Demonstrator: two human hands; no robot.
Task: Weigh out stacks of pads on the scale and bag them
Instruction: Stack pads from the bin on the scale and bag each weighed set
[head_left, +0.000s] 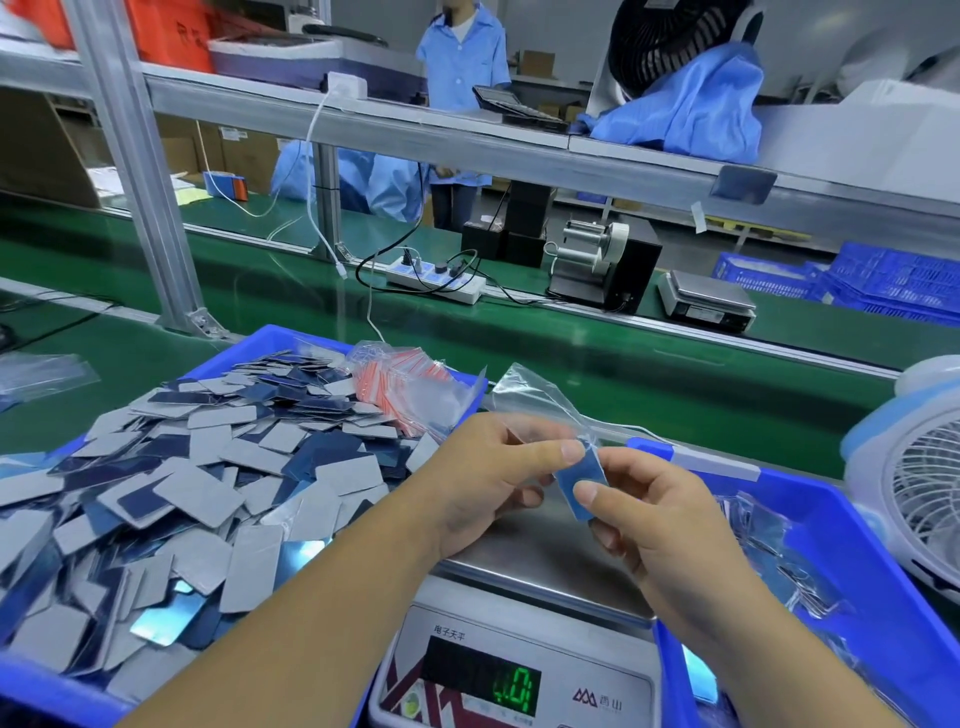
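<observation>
Scale (540, 566) between blue bins (878, 587)

Both forearms are extended above the scale (524, 571). The left hand (488, 478) and right hand (654, 525) are held together, fingers curled, pinching.

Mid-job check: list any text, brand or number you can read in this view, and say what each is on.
"电子天平": printed on the scale's front panel, above the display.
"香山": brand beside the logo on the same panel.
Green display digits: seen at an angle, not reliably readable.
Orange crate: dark characters, blurred.
Small print under the display: too small.
</observation>
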